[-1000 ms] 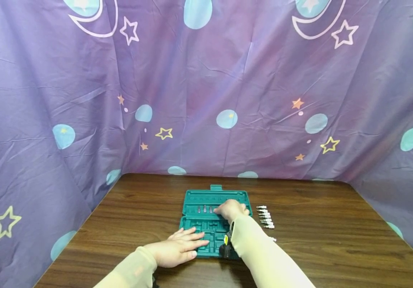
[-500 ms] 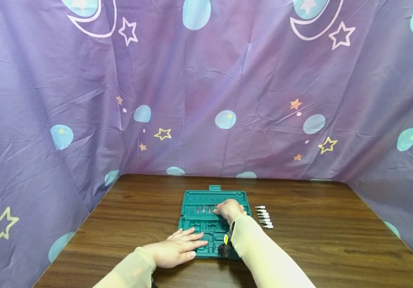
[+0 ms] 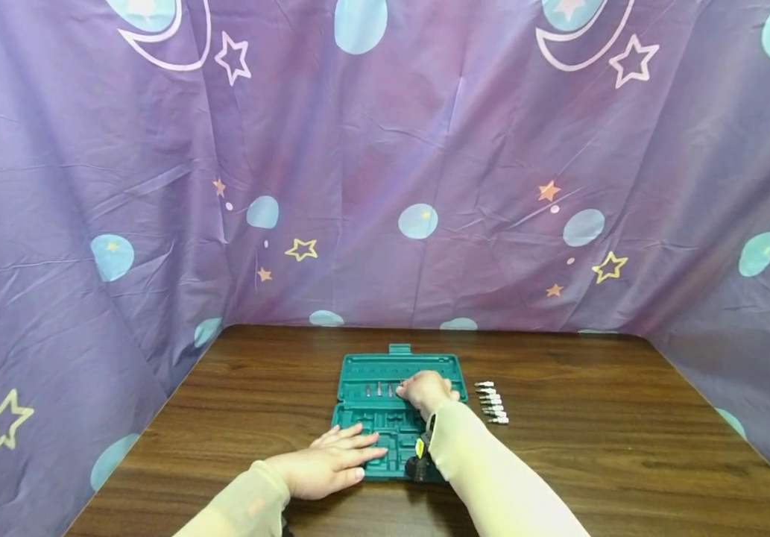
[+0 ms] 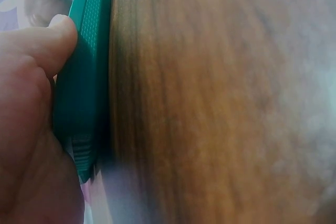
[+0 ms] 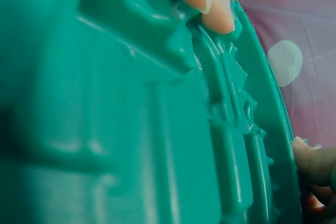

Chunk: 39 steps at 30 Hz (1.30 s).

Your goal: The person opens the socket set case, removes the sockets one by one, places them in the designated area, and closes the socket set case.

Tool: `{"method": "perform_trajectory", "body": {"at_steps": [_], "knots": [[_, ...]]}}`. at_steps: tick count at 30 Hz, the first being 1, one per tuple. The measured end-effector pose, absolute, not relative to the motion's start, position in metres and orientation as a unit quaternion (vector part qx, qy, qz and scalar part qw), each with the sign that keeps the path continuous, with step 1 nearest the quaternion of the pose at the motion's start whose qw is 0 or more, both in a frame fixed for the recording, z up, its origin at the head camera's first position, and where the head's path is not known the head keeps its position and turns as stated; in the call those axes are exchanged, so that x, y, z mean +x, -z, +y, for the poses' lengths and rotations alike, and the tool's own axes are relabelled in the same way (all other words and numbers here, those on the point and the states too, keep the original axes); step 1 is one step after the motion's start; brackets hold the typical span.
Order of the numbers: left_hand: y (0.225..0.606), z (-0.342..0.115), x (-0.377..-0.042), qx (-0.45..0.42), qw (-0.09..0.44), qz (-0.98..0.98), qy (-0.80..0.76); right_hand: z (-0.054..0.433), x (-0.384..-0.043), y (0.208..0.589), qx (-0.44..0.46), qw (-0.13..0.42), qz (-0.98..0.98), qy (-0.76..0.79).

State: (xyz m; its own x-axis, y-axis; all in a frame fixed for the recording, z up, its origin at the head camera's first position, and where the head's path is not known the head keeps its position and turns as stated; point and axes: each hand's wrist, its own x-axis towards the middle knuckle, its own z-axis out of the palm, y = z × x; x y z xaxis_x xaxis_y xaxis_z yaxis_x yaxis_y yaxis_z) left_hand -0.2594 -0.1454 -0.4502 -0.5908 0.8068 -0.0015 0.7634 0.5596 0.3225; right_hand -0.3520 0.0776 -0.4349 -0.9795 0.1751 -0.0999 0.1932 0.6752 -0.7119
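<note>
A green plastic bit case (image 3: 358,369) lies open on the table, its lid at the far side. Several small reddish-silver screwdriver bits (image 3: 379,388) stand in a row in the lid. My left hand (image 3: 323,466) rests flat on the near-left part of the case, fingers straight and spread; its thumb (image 4: 63,30) touches the case edge in the left wrist view. My right hand (image 3: 427,391) is at the lid row, fingers curled, seemingly pinching a bit just right of the others; the hand mostly hides it. In the right wrist view this hand (image 5: 312,169) shows partly beyond the moulded compartments.
Several small silver-and-white bits (image 3: 493,403) lie in a column on the wooden table (image 3: 599,418), right of the case. A purple patterned curtain (image 3: 385,164) hangs behind and along both sides. A black wrist camera (image 3: 418,466) sits under the right forearm, above the case.
Both hands stay nearly in place, the left flat on the case and the right at the lid row. The head view has shifted slightly.
</note>
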Motion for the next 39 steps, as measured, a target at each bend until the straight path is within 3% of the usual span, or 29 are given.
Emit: {"method": "perform_trajectory", "body": {"at_steps": [7, 13, 23, 39], "knots": [[0.448, -0.146, -0.260, 0.443, 0.081, 0.881, -0.146, 0.083, -0.351, 0.434, 0.087, -0.001, 0.880, 0.468], [0.447, -0.143, -0.259, 0.442, 0.092, 0.879, -0.154, 0.099, -0.353, 0.435, 0.012, 0.010, 0.827, 0.563], [0.449, -0.146, -0.259, 0.436, 0.090, 0.883, -0.151, 0.160, -0.343, 0.419, -0.114, 0.014, 0.849, 0.515], [0.449, -0.145, -0.258, 0.442, 0.074, 0.882, -0.145, 0.233, -0.308, 0.432, -0.107, -0.022, 0.885, 0.454]]}}
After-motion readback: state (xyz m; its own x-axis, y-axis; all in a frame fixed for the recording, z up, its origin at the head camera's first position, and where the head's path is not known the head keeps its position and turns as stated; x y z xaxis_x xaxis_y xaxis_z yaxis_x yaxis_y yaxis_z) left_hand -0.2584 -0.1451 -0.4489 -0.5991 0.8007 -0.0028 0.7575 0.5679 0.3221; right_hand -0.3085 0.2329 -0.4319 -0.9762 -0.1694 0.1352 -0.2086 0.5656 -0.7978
